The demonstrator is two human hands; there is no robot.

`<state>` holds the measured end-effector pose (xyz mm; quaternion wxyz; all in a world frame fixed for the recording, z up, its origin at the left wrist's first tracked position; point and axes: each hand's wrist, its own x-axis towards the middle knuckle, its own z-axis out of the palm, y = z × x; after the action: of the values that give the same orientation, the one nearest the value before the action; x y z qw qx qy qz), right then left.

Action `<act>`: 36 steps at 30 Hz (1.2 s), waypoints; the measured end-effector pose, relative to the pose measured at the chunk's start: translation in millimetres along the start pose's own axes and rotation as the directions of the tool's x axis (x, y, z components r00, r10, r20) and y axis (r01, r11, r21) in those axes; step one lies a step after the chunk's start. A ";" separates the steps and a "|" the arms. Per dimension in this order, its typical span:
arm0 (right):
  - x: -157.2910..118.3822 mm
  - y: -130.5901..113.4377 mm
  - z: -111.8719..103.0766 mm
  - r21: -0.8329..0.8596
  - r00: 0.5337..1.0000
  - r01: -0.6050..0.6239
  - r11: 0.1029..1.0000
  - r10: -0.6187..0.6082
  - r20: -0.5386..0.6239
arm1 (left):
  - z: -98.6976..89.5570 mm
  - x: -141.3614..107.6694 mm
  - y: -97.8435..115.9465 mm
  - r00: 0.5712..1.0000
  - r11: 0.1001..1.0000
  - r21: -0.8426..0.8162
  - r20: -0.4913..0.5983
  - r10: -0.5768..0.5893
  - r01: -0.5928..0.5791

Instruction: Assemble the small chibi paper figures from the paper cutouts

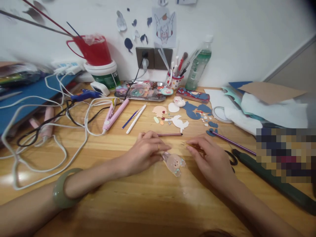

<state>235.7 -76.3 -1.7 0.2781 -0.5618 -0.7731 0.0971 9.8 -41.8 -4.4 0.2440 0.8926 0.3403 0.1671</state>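
Note:
On the wooden table, a small pale figure cutout (174,163) with light blue bits lies between my hands. My left hand (148,149), with a ring on one finger, rests at the figure's upper left edge, its fingers stretched out. To the right of the figure, my right hand (207,154) is closed on thin gold tweezers (195,147), whose tips point left above the table. A dark red pencil (170,134) lies just beyond my left fingers. Behind it are a white cutout (179,123), a peach cutout (159,111) and blue foam pieces (194,110).
Pink straightener (116,115), tangled white cables (86,131) and a blue glue gun (86,95) lie left. At the back stand a metal tray (158,98), pen cup (174,81), green bottle (199,65) and red jug (96,51). A purple pencil (234,144) lies right.

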 end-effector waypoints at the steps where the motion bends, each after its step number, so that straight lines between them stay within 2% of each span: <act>1: 0.7 2.0 -0.7 0.026 0.999 -0.048 0.999 0.047 0.027 | -0.9 0.2 -0.1 0.999 1.000 0.012 -0.034 -0.001 0.002; 4: 0.6 3.8 -2.4 0.050 0.982 -0.159 0.986 0.152 0.116 | -3.7 -0.4 2.6 0.988 0.995 0.087 -0.145 -0.044 0.057; 6: -1.1 1.8 -3.7 0.031 0.961 -0.210 0.977 0.200 0.189 | -5.2 -2.3 8.0 0.981 0.985 0.140 -0.180 -0.073 0.099; 8: -3.3 -0.8 -5.1 0.003 0.943 -0.226 0.974 0.218 0.253 | -5.8 -5.2 15.7 0.988 0.971 0.212 -0.134 -0.083 0.110; 12: -6.7 -3.7 -6.6 0.061 0.929 -0.179 0.982 0.149 0.338 | -4.8 -10.8 30.2 0.992 0.936 0.340 0.055 -0.116 0.091; 15: -7.6 -5.0 -6.1 0.147 0.911 -0.183 0.972 0.111 0.398 | -3.9 -12.4 33.5 0.987 0.952 0.282 0.080 -0.143 0.115; 18: -8.3 -7.6 -4.8 0.175 0.903 -0.212 0.962 0.124 0.411 | -3.5 -11.8 31.4 0.983 0.970 0.190 0.075 -0.166 0.149; 25: -11.7 -12.1 4.6 0.233 0.917 -0.314 0.920 0.231 0.326 | -2.3 -9.1 25.9 0.982 0.982 -0.025 0.023 -0.188 0.188; 30: -13.7 -7.7 14.0 0.273 0.919 -0.346 0.898 0.266 0.290 | 4.0 -8.5 19.4 0.947 0.926 -0.228 -0.043 -0.318 0.300; 36: -14.3 -10.2 16.4 0.308 0.940 -0.307 0.900 0.237 0.246 | 12.9 -9.1 15.2 0.923 0.906 -0.264 -0.111 -0.369 0.331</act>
<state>221.6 -90.3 -15.1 0.2751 -0.5949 -0.6821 0.3244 17.3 -62.1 -7.9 0.3483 0.7648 0.4906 0.2305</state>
